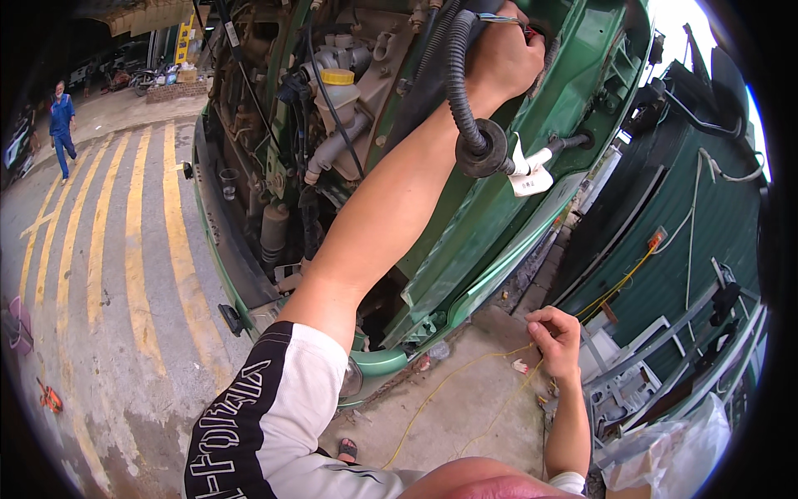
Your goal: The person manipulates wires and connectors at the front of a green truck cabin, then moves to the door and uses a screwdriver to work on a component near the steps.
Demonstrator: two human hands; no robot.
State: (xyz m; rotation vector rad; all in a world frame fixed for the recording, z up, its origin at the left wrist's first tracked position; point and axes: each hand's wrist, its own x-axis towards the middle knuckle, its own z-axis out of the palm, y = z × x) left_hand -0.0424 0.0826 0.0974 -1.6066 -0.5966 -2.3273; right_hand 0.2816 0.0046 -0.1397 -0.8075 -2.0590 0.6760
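My left arm stretches across the open front of a green vehicle (490, 229). At the top, my left hand (509, 62) is closed near the green body edge, and a bit of red and some thin wires show by its fingers. What it grips is mostly hidden. Beside that wrist hangs a black corrugated wire sleeve (459, 79) with a round rubber grommet (482, 148). Below the grommet are a white tag (532, 180) and a white-wrapped cable. Lower right, my right hand (559, 341) is raised beside the vehicle, its fingers loosely curled with nothing seen in them.
A reservoir with a yellow cap (337, 76) and a clear cup (228, 183) are in the engine bay. A yellow cord (424, 407) crosses the ground. Metal frames (657, 374) and clear plastic sheeting (673, 453) lie right. A person in blue (61, 125) walks far left.
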